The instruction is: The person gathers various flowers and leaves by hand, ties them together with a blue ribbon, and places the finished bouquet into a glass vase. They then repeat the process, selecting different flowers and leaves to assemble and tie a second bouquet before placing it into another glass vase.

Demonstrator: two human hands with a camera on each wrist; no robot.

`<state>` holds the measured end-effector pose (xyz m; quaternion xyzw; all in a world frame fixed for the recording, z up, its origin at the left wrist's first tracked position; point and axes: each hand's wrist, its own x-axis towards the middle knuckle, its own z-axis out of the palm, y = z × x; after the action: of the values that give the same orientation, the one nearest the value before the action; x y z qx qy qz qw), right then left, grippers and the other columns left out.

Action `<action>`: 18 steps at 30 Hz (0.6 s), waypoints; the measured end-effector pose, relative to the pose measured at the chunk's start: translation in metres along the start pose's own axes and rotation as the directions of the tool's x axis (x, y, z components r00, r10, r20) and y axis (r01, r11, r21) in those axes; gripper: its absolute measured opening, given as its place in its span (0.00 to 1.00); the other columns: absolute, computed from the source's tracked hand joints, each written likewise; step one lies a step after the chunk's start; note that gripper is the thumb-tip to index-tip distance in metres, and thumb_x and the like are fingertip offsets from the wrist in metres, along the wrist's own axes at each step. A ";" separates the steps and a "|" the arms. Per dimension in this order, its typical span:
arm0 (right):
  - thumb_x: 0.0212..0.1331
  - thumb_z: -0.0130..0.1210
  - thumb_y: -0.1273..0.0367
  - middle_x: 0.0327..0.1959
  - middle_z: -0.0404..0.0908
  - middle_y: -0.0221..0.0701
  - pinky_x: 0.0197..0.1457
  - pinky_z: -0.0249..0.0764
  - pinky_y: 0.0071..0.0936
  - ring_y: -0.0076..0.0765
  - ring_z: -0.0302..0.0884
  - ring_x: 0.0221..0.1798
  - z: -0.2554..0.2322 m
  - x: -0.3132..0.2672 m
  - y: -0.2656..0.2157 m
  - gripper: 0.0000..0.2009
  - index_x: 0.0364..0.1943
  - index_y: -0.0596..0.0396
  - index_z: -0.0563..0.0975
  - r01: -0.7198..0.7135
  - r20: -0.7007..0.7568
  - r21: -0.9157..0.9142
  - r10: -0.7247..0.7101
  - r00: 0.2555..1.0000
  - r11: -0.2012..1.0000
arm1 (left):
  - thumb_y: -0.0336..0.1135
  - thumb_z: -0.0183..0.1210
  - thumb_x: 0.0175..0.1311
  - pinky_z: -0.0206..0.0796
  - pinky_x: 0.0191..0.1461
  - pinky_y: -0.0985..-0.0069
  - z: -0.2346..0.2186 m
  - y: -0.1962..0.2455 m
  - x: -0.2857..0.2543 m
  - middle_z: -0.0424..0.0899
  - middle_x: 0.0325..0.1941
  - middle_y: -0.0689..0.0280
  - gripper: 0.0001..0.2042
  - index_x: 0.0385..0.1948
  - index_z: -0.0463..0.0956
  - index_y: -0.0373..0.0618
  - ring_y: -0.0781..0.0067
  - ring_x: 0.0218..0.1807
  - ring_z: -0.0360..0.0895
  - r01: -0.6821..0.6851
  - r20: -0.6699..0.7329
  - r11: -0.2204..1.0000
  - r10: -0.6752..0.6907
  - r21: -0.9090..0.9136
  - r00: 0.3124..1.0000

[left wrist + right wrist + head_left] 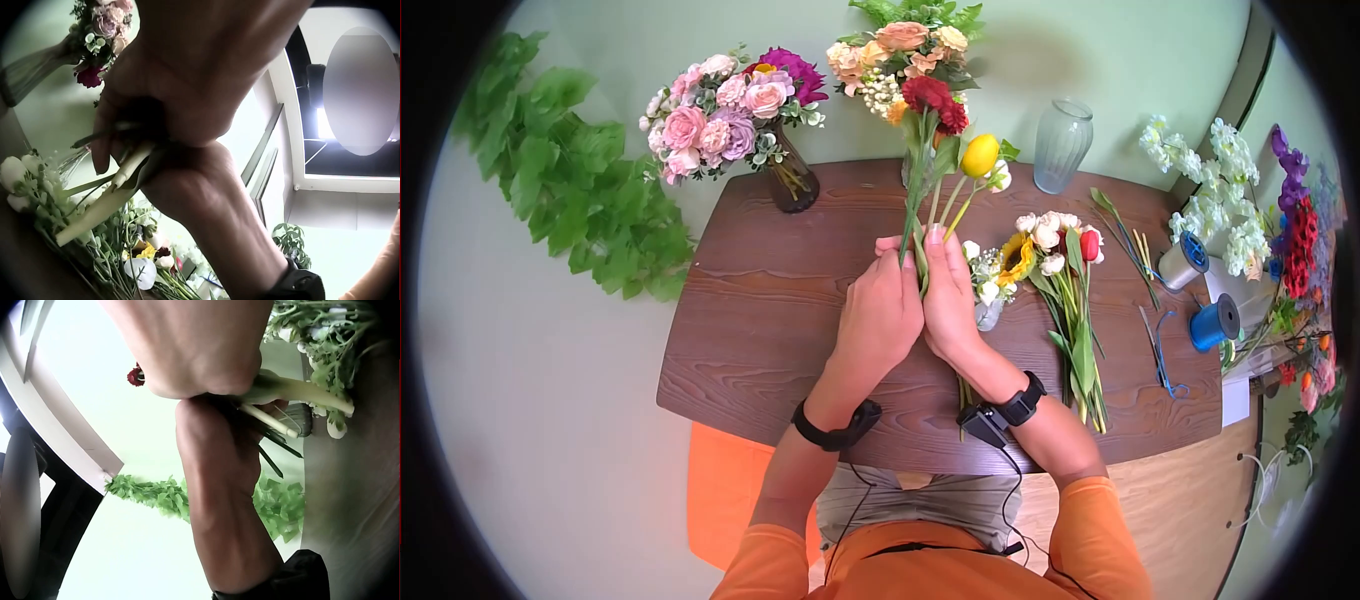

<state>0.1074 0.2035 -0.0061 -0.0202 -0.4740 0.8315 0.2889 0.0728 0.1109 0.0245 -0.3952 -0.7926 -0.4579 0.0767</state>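
Over the middle of the table, my left hand (880,312) and right hand (949,300) press together around a small bunch of flower stems. Above the fingers rise red blooms (928,95) and a yellow tulip (980,156) on its stem, with long green leaves. Both thumbs point up along the stems. Cut stem ends (275,422) stick out under the hands in the right wrist view, beside a thick pale stem (94,215) seen in the left wrist view. The palms hide the middle of the bunch.
Behind stand a dark glass vase (794,185) of pink roses, a peach bouquet (903,45) and a clear vase (1064,148). To the right lie loose flowers with a sunflower (1017,258) and red tulip (1090,245), a silver spool (1182,262), a blue spool (1215,323) and blue ties (1164,355).
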 end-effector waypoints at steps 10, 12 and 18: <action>0.80 0.45 0.55 0.46 0.83 0.44 0.57 0.78 0.34 0.35 0.82 0.48 -0.003 0.004 -0.017 0.17 0.49 0.55 0.68 -0.207 0.046 0.259 0.203 0.978 0.943 | 0.33 0.56 0.66 0.74 0.47 0.53 -0.036 0.024 -0.002 0.84 0.38 0.46 0.11 0.45 0.74 0.38 0.42 0.42 0.82 -0.053 0.256 0.967 -0.013 0.248 0.966; 0.80 0.44 0.56 0.43 0.83 0.42 0.56 0.78 0.33 0.35 0.82 0.47 -0.002 0.006 -0.028 0.16 0.48 0.56 0.68 -0.220 0.042 0.218 0.216 0.975 0.951 | 0.32 0.58 0.65 0.75 0.52 0.57 -0.045 0.019 -0.002 0.84 0.43 0.46 0.13 0.48 0.73 0.38 0.47 0.48 0.83 -0.055 0.273 0.986 0.011 0.156 0.962; 0.81 0.44 0.58 0.30 0.74 0.30 0.47 0.76 0.30 0.30 0.77 0.36 -0.001 0.006 -0.030 0.15 0.52 0.57 0.69 -0.116 0.129 0.137 0.099 0.987 0.984 | 0.41 0.71 0.63 0.64 0.71 0.64 -0.035 -0.036 0.001 0.78 0.59 0.54 0.39 0.67 0.57 0.32 0.63 0.63 0.75 0.173 0.252 0.813 -0.034 -0.555 0.967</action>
<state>0.1164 0.2192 0.0184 0.0260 -0.4276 0.8777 0.2148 0.0387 0.0742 0.0205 -0.4060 -0.6422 -0.6294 -0.1632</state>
